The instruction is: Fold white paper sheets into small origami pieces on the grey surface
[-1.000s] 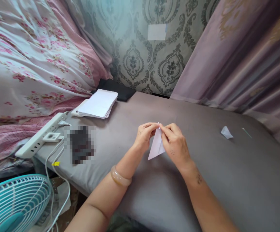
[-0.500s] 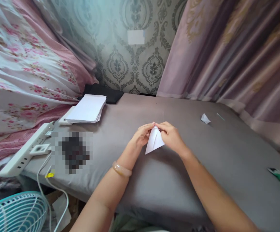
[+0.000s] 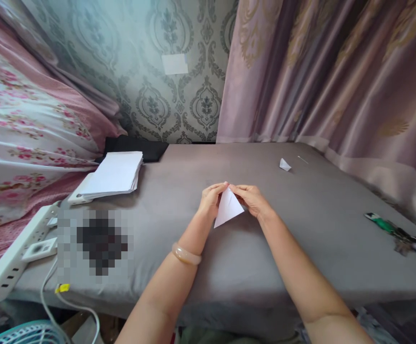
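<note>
Between my hands is a white folded paper (image 3: 228, 209), a triangle with its narrow tip pointing away and its wide edge toward me. My left hand (image 3: 211, 197) pinches it near the tip from the left, a pale bangle (image 3: 186, 254) on that wrist. From the right, the fingers of my right hand (image 3: 250, 197) grip the same tip. The paper is held above the grey cloth surface (image 3: 236, 267). Some fingertips are hidden behind the paper.
A stack of white paper (image 3: 114, 172) lies at the back left beside a black item (image 3: 139, 148). Power strips (image 3: 14, 258) and cables line the left edge. A small folded paper piece (image 3: 285, 165) sits back right; keys with a green tag (image 3: 382, 223) lie at right.
The view has turned to the right. The folded paper now shows a broader, flatter face, and my right fingers are stretched more along its upper edge.
</note>
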A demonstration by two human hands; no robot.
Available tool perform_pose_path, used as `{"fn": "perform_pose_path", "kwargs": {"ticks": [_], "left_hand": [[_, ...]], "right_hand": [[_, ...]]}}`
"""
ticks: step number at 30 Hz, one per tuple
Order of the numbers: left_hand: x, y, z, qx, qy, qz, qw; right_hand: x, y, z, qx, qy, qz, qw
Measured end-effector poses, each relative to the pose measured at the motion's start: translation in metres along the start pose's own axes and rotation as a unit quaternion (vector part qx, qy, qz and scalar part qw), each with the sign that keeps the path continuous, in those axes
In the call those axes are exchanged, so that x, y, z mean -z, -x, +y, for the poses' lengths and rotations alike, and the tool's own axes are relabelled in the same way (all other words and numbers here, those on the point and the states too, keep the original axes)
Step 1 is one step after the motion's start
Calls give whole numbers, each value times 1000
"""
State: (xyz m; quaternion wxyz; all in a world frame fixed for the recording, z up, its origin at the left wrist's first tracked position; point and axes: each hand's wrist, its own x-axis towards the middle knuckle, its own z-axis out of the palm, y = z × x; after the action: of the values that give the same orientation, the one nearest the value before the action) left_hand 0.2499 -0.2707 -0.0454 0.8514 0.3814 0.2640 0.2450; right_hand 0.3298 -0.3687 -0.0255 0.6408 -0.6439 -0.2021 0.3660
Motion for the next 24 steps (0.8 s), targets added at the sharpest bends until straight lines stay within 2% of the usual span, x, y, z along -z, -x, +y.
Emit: {"fn": "perform_pose_path", "kwargs": {"ticks": [7, 14, 17, 20, 24], "left_hand": [[0, -6, -9, -27, -40, 23, 999], [0, -21, -19, 20, -83, -12, 996], [-1, -25, -21, 22, -110, -33, 993], [0, -24, -21, 21, -123, -39, 991], [2, -22, -20, -35, -146, -38, 988]], "right_hand": [[0, -7, 13, 76, 74, 48, 993], [18, -22, 31, 125, 150, 84, 977], [24, -19, 30, 114, 152, 81, 978], [25, -12, 26, 76, 133, 65, 986], [24, -8, 22, 5, 77, 24, 997]]}}
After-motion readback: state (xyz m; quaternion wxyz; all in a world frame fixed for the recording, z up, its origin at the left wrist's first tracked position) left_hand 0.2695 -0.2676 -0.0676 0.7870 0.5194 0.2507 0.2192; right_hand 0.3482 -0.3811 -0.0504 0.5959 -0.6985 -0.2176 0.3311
